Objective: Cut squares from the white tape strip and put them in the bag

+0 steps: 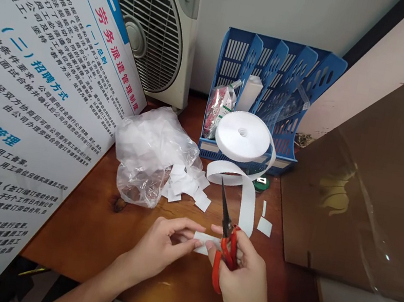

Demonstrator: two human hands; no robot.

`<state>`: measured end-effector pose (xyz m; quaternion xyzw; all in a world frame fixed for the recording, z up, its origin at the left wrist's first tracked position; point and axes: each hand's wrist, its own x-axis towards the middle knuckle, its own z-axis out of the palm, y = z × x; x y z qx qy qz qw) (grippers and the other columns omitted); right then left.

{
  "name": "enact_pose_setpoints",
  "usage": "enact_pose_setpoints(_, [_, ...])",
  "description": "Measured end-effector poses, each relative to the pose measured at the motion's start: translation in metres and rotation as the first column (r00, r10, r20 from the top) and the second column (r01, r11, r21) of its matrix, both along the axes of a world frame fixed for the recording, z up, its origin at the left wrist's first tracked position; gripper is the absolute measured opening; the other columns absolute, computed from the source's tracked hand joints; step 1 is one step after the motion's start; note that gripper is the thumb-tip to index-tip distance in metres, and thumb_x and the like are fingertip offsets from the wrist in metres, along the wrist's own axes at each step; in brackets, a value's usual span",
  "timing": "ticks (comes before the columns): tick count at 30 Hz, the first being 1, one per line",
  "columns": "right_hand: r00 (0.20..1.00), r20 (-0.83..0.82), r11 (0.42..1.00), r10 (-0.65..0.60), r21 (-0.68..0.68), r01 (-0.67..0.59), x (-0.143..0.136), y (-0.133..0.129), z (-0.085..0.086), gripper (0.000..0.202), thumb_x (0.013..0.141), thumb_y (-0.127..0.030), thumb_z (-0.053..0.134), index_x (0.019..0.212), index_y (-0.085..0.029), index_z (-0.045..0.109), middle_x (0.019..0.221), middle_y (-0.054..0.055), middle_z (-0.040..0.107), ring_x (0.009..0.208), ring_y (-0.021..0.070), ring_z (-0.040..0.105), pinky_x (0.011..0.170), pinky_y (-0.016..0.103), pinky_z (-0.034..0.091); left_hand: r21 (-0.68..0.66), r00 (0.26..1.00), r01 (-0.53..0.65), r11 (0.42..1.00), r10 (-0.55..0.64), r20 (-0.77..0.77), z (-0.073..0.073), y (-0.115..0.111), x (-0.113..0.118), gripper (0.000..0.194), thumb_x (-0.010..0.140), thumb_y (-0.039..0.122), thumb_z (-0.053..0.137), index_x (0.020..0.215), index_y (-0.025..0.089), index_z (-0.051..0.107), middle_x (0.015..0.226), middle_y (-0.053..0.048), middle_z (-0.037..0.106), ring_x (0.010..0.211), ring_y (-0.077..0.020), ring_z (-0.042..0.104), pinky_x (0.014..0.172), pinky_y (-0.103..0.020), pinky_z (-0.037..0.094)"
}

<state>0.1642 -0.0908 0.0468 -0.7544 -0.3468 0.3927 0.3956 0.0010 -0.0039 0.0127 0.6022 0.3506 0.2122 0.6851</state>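
My left hand (166,243) pinches the end of a wide white tape (248,201) between thumb and fingers, low over the wooden table. In my right hand (245,278) are red-handled scissors (224,259), their dark blades pointing up and away. The right thumb and fingertips also press on the tape beside the left hand. From there the tape runs back in a loop to a large white roll (243,135). Cut white squares (184,184) spill from a clear plastic bag (155,148) left of the roll. Another cut piece (264,226) lies to the right.
A blue file rack (304,59) stands behind the roll, with packets in it. A box fan (190,39) is at the back left. A printed board (40,91) leans along the left, and a brown panel (367,190) borders the right. A small green object (261,184) sits near the rack.
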Motion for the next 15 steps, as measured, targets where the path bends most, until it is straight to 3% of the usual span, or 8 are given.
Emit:
enact_pose_setpoints(6, [0.989, -0.144, 0.999, 0.043, 0.006, -0.043, 0.003, 0.008, 0.005, 0.017, 0.078, -0.01, 0.063, 0.09, -0.021, 0.062, 0.087, 0.003, 0.072, 0.073, 0.0188, 0.064, 0.07, 0.026, 0.051, -0.001, 1.0, 0.002, 1.0, -0.002, -0.004, 0.003, 0.001, 0.002, 0.022, 0.092, 0.035, 0.068, 0.103, 0.016, 0.071, 0.092, -0.007, 0.08, 0.083, -0.02, 0.074, 0.076, -0.026, 0.056])
enact_pose_setpoints(10, [0.988, -0.151, 1.0, 0.012, 0.007, -0.011, 0.001, 0.008, 0.005, 0.018, 0.078, -0.014, 0.067, 0.094, -0.021, 0.064, 0.097, 0.006, 0.074, 0.079, 0.0211, 0.066, 0.072, 0.028, 0.053, -0.02, 1.0, -0.005, 1.0, 0.005, -0.006, -0.001, 0.0, 0.001, 0.025, 0.092, 0.037, 0.067, 0.104, 0.015, 0.07, 0.09, -0.008, 0.08, 0.078, -0.0178, 0.072, 0.071, -0.024, 0.054])
enact_pose_setpoints(15, [0.993, -0.111, 0.995, 0.031, 0.095, -0.02, 0.002, 0.014, -0.005, 0.01, 0.078, -0.022, 0.069, 0.077, -0.021, 0.059, 0.087, 0.006, 0.074, 0.078, 0.0228, 0.068, 0.07, 0.029, 0.054, -0.045, 0.999, -0.053, 0.998, 0.053, -0.011, -0.009, 0.004, 0.005, 0.03, 0.09, 0.04, 0.069, 0.101, 0.012, 0.07, 0.086, -0.009, 0.078, 0.075, -0.0182, 0.071, 0.068, -0.025, 0.054])
